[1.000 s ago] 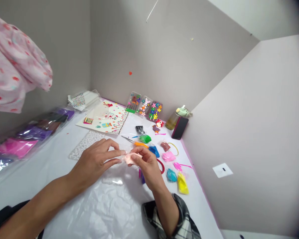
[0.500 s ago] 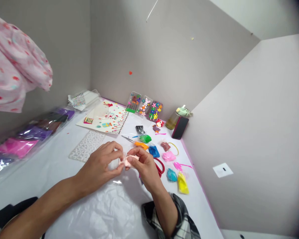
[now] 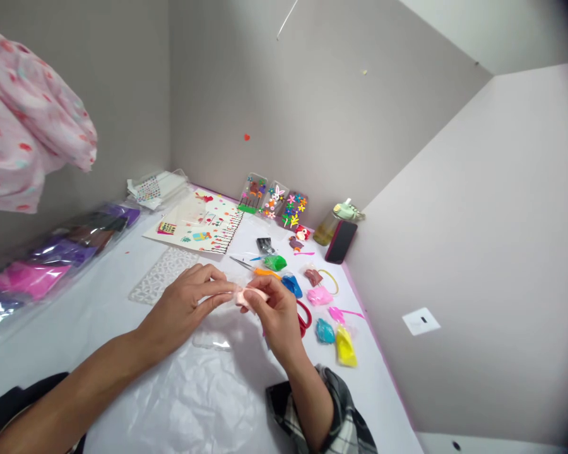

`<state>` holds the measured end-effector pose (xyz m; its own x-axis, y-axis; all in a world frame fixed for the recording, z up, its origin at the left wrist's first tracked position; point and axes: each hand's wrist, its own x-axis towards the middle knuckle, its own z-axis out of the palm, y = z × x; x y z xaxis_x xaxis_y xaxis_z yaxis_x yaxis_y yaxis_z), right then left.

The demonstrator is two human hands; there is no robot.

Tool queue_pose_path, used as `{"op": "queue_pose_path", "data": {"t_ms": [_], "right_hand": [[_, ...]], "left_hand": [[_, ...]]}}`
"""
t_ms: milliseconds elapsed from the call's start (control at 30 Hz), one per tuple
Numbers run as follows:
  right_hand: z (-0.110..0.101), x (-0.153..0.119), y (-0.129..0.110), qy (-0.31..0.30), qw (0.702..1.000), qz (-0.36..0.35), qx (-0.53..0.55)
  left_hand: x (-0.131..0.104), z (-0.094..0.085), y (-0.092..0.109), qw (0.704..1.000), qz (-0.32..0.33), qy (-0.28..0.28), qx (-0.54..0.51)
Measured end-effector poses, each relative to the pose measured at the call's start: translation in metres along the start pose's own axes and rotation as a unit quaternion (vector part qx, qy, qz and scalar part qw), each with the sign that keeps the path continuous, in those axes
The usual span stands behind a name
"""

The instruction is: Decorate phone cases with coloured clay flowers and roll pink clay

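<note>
Between my two hands is a small packet of pale peach modelling clay (image 3: 244, 299) in thin clear plastic. My right hand (image 3: 275, 309) is closed on it, with the thumb pressed on top and the fingers behind. My left hand (image 3: 194, 299) comes in from the left, its thumb and fingertips pinched together at the packet's left end. A clear case (image 3: 213, 340) lies on the table just below the hands. Beside my right hand are red-handled scissors (image 3: 305, 317), partly covered by it.
Wrapped clay pieces lie to the right: blue (image 3: 292, 286), green (image 3: 275, 263), pink (image 3: 320, 296), teal (image 3: 325, 331), yellow (image 3: 345, 347). An orange-handled tool (image 3: 265, 272), a textured clear sheet (image 3: 163, 277), a notebook (image 3: 199, 221), decorated cases (image 3: 274, 200), a phone (image 3: 341, 242) and a bottle (image 3: 325, 228) stand or lie farther back.
My left fingers have straightened and drawn closer together at the packet's left end. My right hand has shifted slightly and keeps hold of the clay, now more covered.
</note>
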<state>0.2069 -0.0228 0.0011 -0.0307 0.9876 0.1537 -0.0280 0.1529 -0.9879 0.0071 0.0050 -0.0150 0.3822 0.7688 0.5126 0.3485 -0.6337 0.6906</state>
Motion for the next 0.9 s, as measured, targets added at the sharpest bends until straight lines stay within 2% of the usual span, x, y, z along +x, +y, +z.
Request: {"op": "queue_pose_path", "data": {"t_ms": [300, 467, 600, 767, 900], "right_hand": [[-0.002, -0.004, -0.009, -0.015, 0.996, -0.023, -0.083], [-0.001, -0.005, -0.010, -0.019, 0.992, -0.037, -0.120], [0.003, -0.008, -0.008, -0.009, 0.986, -0.058, -0.156], [0.008, -0.010, -0.004, -0.015, 0.996, 0.000, -0.089], [0.006, -0.009, -0.007, -0.034, 0.998, 0.035, -0.027]], "left_hand": [[-0.001, -0.001, -0.004, 0.999, -0.046, 0.000, 0.002], [-0.002, -0.001, -0.005, 0.999, -0.031, -0.020, 0.013], [-0.001, 0.000, 0.003, 0.999, -0.019, -0.029, 0.027], [0.003, 0.001, 0.016, 0.999, -0.018, -0.043, 0.027], [0.005, -0.002, 0.021, 0.997, -0.043, -0.059, -0.011]]}}
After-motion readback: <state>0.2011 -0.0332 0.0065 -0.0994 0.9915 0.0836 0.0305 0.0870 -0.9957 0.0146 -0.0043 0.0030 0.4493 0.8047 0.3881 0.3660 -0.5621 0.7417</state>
